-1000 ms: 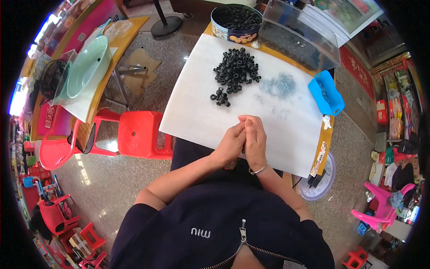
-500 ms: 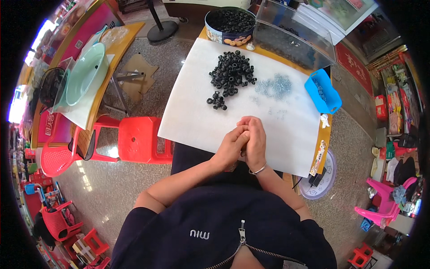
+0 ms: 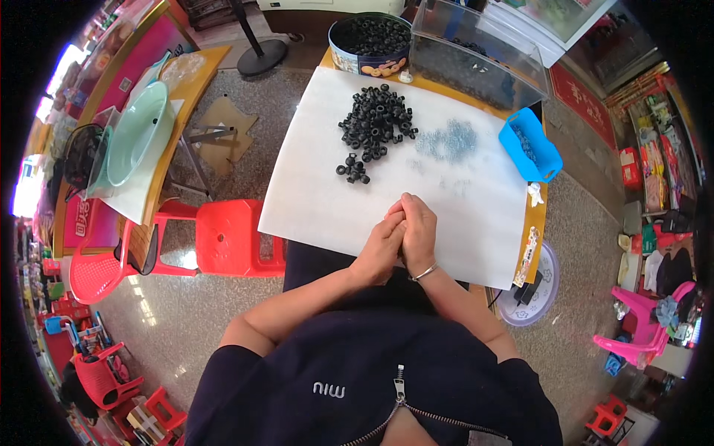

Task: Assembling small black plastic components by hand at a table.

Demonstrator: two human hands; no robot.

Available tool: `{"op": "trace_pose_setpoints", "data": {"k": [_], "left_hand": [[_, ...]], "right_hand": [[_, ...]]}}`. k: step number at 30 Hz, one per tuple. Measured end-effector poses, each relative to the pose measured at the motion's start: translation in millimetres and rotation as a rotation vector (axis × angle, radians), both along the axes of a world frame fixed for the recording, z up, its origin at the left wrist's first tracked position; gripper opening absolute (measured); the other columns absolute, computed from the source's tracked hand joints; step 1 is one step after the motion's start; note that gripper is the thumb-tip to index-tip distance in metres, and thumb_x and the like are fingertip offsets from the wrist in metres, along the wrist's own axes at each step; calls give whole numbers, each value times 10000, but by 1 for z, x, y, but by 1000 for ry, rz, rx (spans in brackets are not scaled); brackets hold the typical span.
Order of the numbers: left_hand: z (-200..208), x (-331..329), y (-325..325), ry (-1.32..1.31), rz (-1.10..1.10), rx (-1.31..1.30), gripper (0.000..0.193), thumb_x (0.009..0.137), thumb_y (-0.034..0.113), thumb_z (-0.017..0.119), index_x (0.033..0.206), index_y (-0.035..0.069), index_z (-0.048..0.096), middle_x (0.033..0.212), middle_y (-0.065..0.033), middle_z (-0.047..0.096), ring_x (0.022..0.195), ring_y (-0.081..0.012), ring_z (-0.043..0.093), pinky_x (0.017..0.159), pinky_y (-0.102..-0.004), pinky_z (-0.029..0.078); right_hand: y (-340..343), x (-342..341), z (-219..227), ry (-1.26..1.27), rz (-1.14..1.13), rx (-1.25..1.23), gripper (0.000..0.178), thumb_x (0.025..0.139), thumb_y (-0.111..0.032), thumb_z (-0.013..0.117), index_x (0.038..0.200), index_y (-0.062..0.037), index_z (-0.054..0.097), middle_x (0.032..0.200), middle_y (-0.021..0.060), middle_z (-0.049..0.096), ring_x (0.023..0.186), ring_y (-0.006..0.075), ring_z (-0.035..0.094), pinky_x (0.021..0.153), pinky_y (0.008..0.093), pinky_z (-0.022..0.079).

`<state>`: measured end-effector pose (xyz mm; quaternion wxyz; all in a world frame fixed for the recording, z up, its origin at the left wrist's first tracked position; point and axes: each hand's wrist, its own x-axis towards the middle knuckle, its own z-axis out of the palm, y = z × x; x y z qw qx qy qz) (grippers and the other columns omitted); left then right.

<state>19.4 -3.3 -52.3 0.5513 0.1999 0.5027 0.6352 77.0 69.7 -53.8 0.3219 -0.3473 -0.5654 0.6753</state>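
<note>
Black, dull and rubbery-looking, the small ring-shaped pieces (image 3: 375,123) are lying in a loose heap on the white sheet (image 3: 316,204), ahead of me and slightly left, with a little cluster (image 3: 353,169) sitting just on the near side. And down here, my left hand (image 3: 379,251) and right hand (image 3: 420,236) are pressing together over the near part of the sheet, fingers folding against each other; whether anything is hiding between the palms, I'm not able to tell. They're perhaps bracing one another. A shiny metal bangle (image 3: 425,273) is circling my right wrist. Smooth and pale, the sheet is covering most of the wooden desk (image 3: 534,219), likely making dark pieces easier to spot. Glassy, bluish bits (image 3: 450,141) are spreading in a speckled patch to the heap's right, while the bright blue plastic basket (image 3: 549,161) is corralling more by the right edge. Up at the far edge, the round printed tin (image 3: 351,61) is holding more black pieces, the clear hard-walled box (image 3: 446,36) standing just beside it, both probably parked there to leave my arms room.
</note>
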Motion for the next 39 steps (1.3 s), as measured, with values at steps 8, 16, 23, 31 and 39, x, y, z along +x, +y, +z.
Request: {"op": "trace_pose_setpoints", "data": {"k": [8, 16, 23, 31, 39], "left_hand": [[9, -40, -1, -512, -89, 101, 431, 926, 459, 471, 947, 33, 530, 738, 9, 441, 555, -78, 346, 452, -207, 293], [14, -34, 3, -419, -66, 11, 520, 946, 499, 387, 1069, 16, 534, 736, 11, 444, 570, -78, 333, 465, -207, 276], [-6, -52, -2, -302, 8, -15, 435, 967, 377, 410, 1096, -20, 530, 776, 2, 473, 622, -82, 385, 507, -226, 335], [-16, -55, -8, -406, 21, 138, 185, 941, 194, 503, 975, 17, 543, 757, 1, 494, 629, -76, 444, 518, -218, 378], [-23, -58, -12, -441, -49, 156, 140, 928, 165, 530, 935, 27, 556, 750, -7, 530, 595, -66, 467, 503, -211, 397]], "right_hand": [[19, 20, 27, 61, 361, 48, 271, 911, -175, 525, 1134, -22, 546, 960, 34, 558, 768, 73, 521, 725, 221, 450], [27, 24, 14, 38, 189, 174, 166, 823, -54, 608, 988, -31, 618, 956, 16, 574, 794, 75, 523, 732, 218, 435], [150, -2, 53, -134, -145, 518, 168, 836, -92, 587, 969, 4, 622, 721, -15, 563, 635, 49, 480, 577, 195, 401], [252, -43, 101, 72, -366, 590, 202, 821, -134, 618, 984, -21, 652, 732, 22, 623, 613, 83, 532, 556, 223, 430], [117, -17, 10, -286, 159, 529, 143, 820, -89, 605, 940, -30, 654, 754, 27, 639, 635, 101, 546, 606, 243, 451]]}}
